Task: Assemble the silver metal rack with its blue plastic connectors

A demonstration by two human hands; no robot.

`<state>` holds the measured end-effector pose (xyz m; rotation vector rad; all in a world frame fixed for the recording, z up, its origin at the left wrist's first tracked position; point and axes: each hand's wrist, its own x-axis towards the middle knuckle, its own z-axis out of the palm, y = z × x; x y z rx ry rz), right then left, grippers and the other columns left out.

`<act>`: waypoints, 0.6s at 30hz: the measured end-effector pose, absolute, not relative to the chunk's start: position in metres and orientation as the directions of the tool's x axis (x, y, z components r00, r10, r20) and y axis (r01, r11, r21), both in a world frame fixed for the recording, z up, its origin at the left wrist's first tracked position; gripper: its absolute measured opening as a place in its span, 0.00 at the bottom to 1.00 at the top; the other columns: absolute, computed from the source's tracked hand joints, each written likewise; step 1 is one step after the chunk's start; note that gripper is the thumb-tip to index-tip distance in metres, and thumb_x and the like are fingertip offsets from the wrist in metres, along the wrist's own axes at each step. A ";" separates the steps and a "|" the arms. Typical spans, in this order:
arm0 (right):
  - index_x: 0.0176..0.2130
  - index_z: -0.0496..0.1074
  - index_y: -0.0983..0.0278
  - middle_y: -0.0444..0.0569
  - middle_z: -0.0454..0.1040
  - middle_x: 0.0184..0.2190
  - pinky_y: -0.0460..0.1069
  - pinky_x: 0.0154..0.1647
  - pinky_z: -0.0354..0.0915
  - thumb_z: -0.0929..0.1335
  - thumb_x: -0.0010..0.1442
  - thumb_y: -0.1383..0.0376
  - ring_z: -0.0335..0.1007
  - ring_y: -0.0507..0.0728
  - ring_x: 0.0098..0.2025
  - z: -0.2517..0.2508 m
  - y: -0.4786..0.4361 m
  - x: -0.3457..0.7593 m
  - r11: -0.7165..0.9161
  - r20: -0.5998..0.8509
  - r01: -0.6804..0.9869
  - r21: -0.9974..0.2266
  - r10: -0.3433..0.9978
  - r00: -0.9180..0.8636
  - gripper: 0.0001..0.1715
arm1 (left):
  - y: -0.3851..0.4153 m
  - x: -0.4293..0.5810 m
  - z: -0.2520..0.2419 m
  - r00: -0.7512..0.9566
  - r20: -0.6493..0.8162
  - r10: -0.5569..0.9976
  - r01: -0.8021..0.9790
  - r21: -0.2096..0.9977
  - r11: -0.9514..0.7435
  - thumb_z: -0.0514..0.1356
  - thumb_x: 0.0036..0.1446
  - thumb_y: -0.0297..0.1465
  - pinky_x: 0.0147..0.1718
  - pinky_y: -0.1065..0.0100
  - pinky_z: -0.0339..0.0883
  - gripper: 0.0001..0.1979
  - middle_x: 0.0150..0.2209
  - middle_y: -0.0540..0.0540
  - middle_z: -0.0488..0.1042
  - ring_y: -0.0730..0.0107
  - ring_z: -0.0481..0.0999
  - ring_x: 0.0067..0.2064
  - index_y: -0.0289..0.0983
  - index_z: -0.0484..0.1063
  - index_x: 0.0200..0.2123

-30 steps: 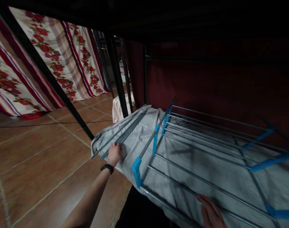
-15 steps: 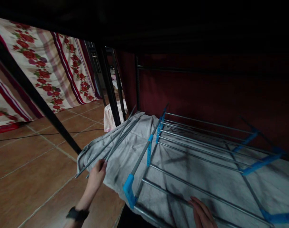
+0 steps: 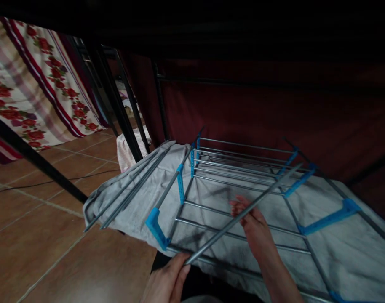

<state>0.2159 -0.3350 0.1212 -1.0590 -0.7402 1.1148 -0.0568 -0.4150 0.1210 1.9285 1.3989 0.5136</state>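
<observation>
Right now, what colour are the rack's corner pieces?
The corner pieces are blue, clearest in the head view.

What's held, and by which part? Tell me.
The left hand pinches a loose metal tube by its near end; whether the right hand grips its middle can't be told.

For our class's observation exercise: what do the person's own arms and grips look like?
The left grip and right grip are ungloved hands. The right forearm shows no sleeve, watch or band; the left forearm is out of frame. Rings: too blurred to tell.
</observation>
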 end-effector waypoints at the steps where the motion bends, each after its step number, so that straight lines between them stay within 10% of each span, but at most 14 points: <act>1: 0.48 0.77 0.60 0.51 0.80 0.45 0.56 0.49 0.71 0.75 0.51 0.59 0.76 0.60 0.45 0.114 -0.338 0.222 0.036 -0.090 -0.401 -0.915 0.953 0.291 0.23 | -0.412 -0.050 0.116 0.344 -0.093 0.934 0.707 0.681 -0.193 0.44 0.69 0.39 0.43 0.69 0.74 0.20 0.46 0.46 0.81 0.63 0.82 0.44 0.45 0.73 0.53; 4: 0.46 0.76 0.63 0.54 0.79 0.45 0.59 0.48 0.72 0.72 0.52 0.59 0.76 0.61 0.43 0.084 -0.352 0.243 -0.072 -0.180 -0.359 -0.930 0.944 0.278 0.22 | -0.402 -0.036 0.107 0.314 -0.149 0.938 0.831 0.520 -0.196 0.41 0.71 0.33 0.43 0.67 0.73 0.21 0.48 0.44 0.80 0.62 0.82 0.46 0.42 0.70 0.56; 8: 0.53 0.72 0.63 0.57 0.74 0.52 0.66 0.56 0.66 0.67 0.59 0.61 0.71 0.64 0.51 0.056 -0.371 0.268 0.061 0.231 0.336 -0.940 0.839 0.493 0.22 | -0.394 -0.019 0.105 0.307 -0.168 0.937 0.920 0.305 -0.246 0.43 0.72 0.33 0.41 0.63 0.73 0.19 0.48 0.44 0.80 0.58 0.83 0.44 0.42 0.71 0.54; 12: 0.60 0.67 0.58 0.53 0.71 0.57 0.65 0.66 0.58 0.61 0.65 0.70 0.64 0.61 0.61 0.064 -0.383 0.271 0.281 0.534 0.804 -0.524 0.843 0.054 0.25 | -0.388 -0.017 0.104 0.388 -0.092 0.917 0.898 0.261 -0.354 0.44 0.72 0.32 0.41 0.65 0.74 0.19 0.49 0.45 0.79 0.61 0.83 0.43 0.43 0.73 0.53; 18: 0.57 0.69 0.59 0.48 0.75 0.46 0.58 0.63 0.61 0.63 0.67 0.68 0.69 0.57 0.49 0.081 -0.380 0.256 0.505 0.344 0.835 -0.219 0.841 -0.418 0.19 | -0.383 -0.025 0.087 0.476 -0.022 0.879 0.848 0.277 -0.452 0.43 0.71 0.32 0.41 0.64 0.75 0.20 0.50 0.45 0.80 0.62 0.83 0.45 0.42 0.73 0.53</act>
